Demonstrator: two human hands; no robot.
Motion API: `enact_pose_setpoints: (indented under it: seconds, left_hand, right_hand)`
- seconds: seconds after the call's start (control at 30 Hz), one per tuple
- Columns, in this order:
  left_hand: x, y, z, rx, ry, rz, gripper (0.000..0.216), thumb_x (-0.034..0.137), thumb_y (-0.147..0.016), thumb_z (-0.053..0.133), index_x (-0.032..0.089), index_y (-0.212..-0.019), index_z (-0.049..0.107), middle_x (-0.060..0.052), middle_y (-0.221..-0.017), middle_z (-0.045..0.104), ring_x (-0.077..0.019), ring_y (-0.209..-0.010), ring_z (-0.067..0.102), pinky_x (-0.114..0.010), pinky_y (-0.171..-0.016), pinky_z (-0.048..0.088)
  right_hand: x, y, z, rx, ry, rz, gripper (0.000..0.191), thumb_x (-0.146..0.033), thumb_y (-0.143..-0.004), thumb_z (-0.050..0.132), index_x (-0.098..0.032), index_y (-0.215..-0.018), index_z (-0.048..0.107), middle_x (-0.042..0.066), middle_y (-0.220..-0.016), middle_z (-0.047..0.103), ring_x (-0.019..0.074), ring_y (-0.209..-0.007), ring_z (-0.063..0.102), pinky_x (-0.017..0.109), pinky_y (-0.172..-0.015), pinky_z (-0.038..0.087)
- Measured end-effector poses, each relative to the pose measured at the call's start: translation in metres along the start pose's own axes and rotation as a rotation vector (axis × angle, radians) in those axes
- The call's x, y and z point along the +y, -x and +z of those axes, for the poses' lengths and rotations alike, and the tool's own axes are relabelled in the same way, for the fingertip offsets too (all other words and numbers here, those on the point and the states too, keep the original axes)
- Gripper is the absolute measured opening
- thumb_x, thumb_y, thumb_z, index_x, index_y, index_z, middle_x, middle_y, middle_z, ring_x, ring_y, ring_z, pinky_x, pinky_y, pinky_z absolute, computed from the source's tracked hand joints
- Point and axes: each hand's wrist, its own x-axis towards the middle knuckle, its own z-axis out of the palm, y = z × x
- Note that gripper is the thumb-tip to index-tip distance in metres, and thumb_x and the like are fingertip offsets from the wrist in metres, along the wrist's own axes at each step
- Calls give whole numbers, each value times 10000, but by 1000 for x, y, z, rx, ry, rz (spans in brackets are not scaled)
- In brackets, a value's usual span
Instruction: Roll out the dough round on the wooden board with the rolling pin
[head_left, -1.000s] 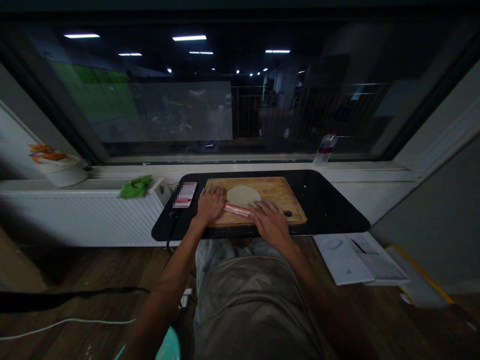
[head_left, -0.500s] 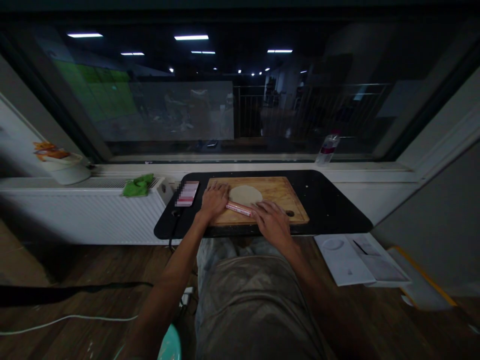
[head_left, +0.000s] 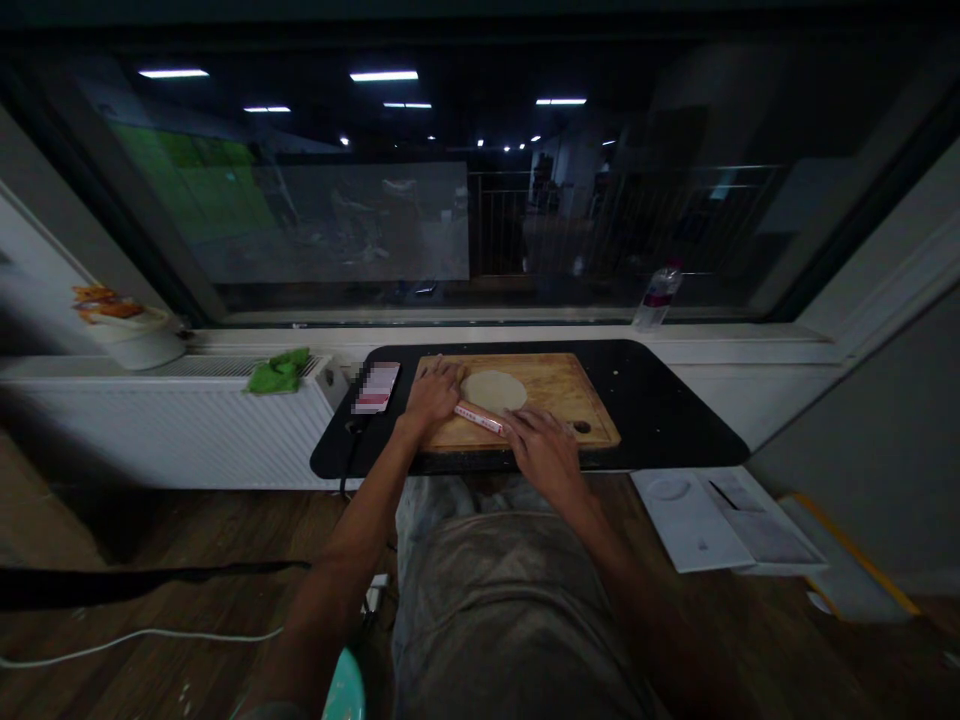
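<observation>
A flat round sheet of dough [head_left: 493,391] lies on a wooden cutting board [head_left: 551,378]. Across the dough's near edge slants a wooden rolling pin [head_left: 480,418], with a white label and red print facing up. My left hand [head_left: 433,393] covers its left end, fingers over the pin and close by the dough's left side. Over the right end rests my right hand [head_left: 543,440], fingers pointing forward and left, near the dough's lower right edge. Both hands hold the pin from above, hiding its ends.
Under the board is a black tabletop [head_left: 675,420] with a phone [head_left: 377,388] at left. A green cloth [head_left: 278,371] and a white tub [head_left: 142,338] sit on the radiator. A plastic bottle [head_left: 658,297] stands on the sill. White boxes [head_left: 694,520] lie lower right.
The rolling pin has turned slightly, so more of its white label shows. Both hands stay on its ends. The whole view has shifted a little.
</observation>
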Motion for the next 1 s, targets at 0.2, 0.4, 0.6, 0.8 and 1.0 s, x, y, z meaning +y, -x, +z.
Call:
enact_pose_setpoints:
  seconds: [0.2,0.4,0.6,0.8,1.0]
  left_hand:
    - [-2,-9,-3,-44,-3,63,618,195,-1093,378,255,-1676,575,-68,-1741,566,-344,-1723,342,-594,-1374,351]
    - [1,-17,-8,-46,21,83,652,199,-1073,391,258,-1709,522,-44,-1793,499,-333,-1732,320,-559,-1364,350]
    - [14,-35,-5,6,72,-23,593,225,-1092,396,276,-1649,593,-60,-1726,586,-307,-1696,394,-566,-1357,353]
    - [23,-42,-1,99,105,-125,544,260,-1128,392,233,-1623,616,-109,-1653,657,-290,-1654,460,-527,-1350,359]
    - [29,-47,-2,77,100,-175,521,279,-1140,378,225,-1591,633,-125,-1669,637,-296,-1645,466,-533,-1331,374]
  right_hand:
    - [-6,0,-2,2,-21,43,404,-355,-1184,493,-260,-1462,769,89,-1429,795,301,-1384,666,473,-1168,516]
    - [-1,-4,-1,1,-3,69,390,-363,-1187,492,-265,-1408,797,89,-1403,804,298,-1366,668,455,-1145,513]
    - [12,-12,5,53,-10,67,412,-362,-1199,459,-249,-1339,830,104,-1378,809,292,-1349,662,457,-1168,483]
    - [18,-22,4,33,-10,112,409,-360,-1201,449,-257,-1248,842,101,-1361,810,283,-1340,653,435,-1155,465]
    - [22,-31,-6,-53,20,172,456,-368,-1209,380,-260,-1300,814,103,-1349,807,291,-1319,657,409,-1099,473]
